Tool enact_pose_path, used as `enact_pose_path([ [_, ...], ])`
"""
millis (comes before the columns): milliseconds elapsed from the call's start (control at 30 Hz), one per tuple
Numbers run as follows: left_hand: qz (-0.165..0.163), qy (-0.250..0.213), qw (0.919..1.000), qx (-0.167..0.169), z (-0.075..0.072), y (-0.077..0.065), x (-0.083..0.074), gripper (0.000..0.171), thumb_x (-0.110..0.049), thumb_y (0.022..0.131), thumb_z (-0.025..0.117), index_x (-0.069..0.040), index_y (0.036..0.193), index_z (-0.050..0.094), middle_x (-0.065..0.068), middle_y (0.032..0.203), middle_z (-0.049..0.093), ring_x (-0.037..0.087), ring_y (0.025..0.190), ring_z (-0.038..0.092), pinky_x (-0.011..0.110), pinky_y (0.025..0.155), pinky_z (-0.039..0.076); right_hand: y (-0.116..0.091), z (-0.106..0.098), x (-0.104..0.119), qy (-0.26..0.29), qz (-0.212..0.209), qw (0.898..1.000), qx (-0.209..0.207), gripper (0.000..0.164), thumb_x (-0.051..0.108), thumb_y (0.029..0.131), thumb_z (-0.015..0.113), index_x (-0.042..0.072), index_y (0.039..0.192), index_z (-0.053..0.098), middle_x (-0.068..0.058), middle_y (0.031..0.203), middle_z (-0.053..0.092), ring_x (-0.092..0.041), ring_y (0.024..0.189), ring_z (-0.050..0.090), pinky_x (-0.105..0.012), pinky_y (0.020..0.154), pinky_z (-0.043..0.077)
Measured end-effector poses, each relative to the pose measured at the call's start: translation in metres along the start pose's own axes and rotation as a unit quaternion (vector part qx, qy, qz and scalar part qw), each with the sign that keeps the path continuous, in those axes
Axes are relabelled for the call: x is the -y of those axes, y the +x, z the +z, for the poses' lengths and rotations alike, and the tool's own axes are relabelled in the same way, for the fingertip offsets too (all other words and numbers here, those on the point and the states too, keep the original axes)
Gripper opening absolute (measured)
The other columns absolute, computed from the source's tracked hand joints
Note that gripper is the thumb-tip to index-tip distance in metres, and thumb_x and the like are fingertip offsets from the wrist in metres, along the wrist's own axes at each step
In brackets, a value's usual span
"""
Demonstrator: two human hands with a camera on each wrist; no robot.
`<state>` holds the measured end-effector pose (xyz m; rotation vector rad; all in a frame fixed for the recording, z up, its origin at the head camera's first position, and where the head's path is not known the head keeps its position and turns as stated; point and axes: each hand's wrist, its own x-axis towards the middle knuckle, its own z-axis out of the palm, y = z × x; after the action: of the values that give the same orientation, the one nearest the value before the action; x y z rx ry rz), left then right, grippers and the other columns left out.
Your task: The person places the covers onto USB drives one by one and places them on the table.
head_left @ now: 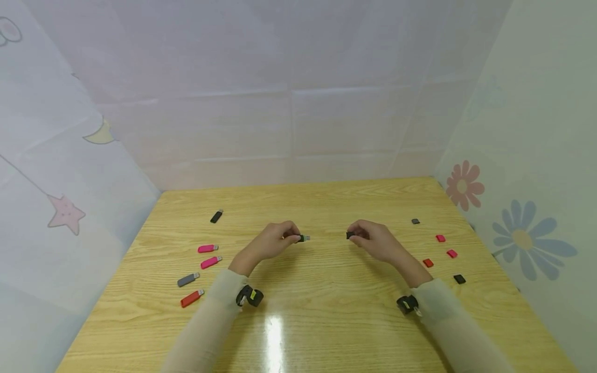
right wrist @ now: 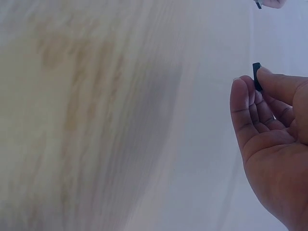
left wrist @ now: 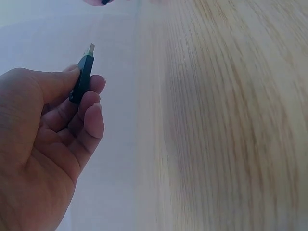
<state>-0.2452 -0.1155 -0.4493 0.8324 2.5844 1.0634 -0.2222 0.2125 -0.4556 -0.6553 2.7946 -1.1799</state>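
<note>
My left hand (head_left: 272, 240) pinches a black USB stick (left wrist: 83, 79) between thumb and fingers, its metal plug (head_left: 307, 238) pointing right. Across a gap from it, my right hand (head_left: 379, 241) holds a small black USB cap (right wrist: 257, 77) between thumb and fingertips, facing the plug. Both hands are raised over the middle of the table. In the left wrist view the stick shows a green edge where the plug begins.
On the wooden table (head_left: 322, 321), several uncapped USB sticks lie at left: black (head_left: 216, 216), pink (head_left: 208, 248), grey (head_left: 188, 280), red (head_left: 192, 298). Loose caps lie at right: grey (head_left: 415, 221), pink (head_left: 440, 238), red (head_left: 428, 263), black (head_left: 459, 278). Cloth-like walls surround the table's back and sides.
</note>
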Motion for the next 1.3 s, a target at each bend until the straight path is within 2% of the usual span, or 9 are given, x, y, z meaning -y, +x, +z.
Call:
enact_pose_path([
  [233, 0.008, 0.005, 1.0000, 0.000, 0.005, 0.003, -0.001, 0.016, -0.024, 0.106, 0.056, -0.012, 0.113, 0.065, 0.012, 0.106, 0.072, 0.027, 0.095, 0.069, 0.034, 0.077, 0.053, 0.005, 0.006, 0.004, 0.000, -0.004, 1.000, 0.008, 0.021, 0.015, 0.100, 0.066, 0.008, 0.120, 0.066, 0.000, 0.101, 0.069, -0.012, 0.087, 0.064, -0.031, 0.073, 0.055],
  [433, 0.014, -0.003, 0.9999, 0.004, 0.008, 0.006, -0.007, 0.016, -0.024, 0.106, 0.056, -0.011, 0.114, 0.064, 0.013, 0.107, 0.072, 0.029, 0.095, 0.069, 0.036, 0.077, 0.053, 0.007, 0.010, 0.011, 0.014, -0.005, 1.000, 0.019, 0.021, 0.014, 0.101, 0.065, 0.008, 0.121, 0.066, 0.000, 0.100, 0.069, -0.013, 0.084, 0.064, -0.030, 0.070, 0.055],
  [833, 0.016, -0.003, 0.9998, 0.008, 0.012, 0.010, -0.009, 0.016, -0.024, 0.106, 0.055, -0.012, 0.114, 0.064, 0.012, 0.108, 0.072, 0.028, 0.098, 0.069, 0.038, 0.080, 0.054, 0.013, 0.015, 0.016, 0.032, -0.008, 0.999, 0.029, 0.020, 0.014, 0.101, 0.064, 0.007, 0.119, 0.065, -0.012, 0.102, 0.070, -0.030, 0.084, 0.068, -0.030, 0.069, 0.055],
  [1300, 0.022, -0.012, 0.9996, 0.015, 0.015, 0.014, -0.013, 0.017, -0.025, 0.107, 0.055, -0.012, 0.113, 0.064, 0.012, 0.105, 0.073, 0.028, 0.096, 0.070, 0.035, 0.078, 0.054, 0.020, 0.024, 0.021, 0.057, -0.024, 0.997, 0.035, 0.017, 0.012, 0.101, 0.064, 0.006, 0.117, 0.066, -0.016, 0.101, 0.071, -0.032, 0.083, 0.069, -0.029, 0.068, 0.055],
])
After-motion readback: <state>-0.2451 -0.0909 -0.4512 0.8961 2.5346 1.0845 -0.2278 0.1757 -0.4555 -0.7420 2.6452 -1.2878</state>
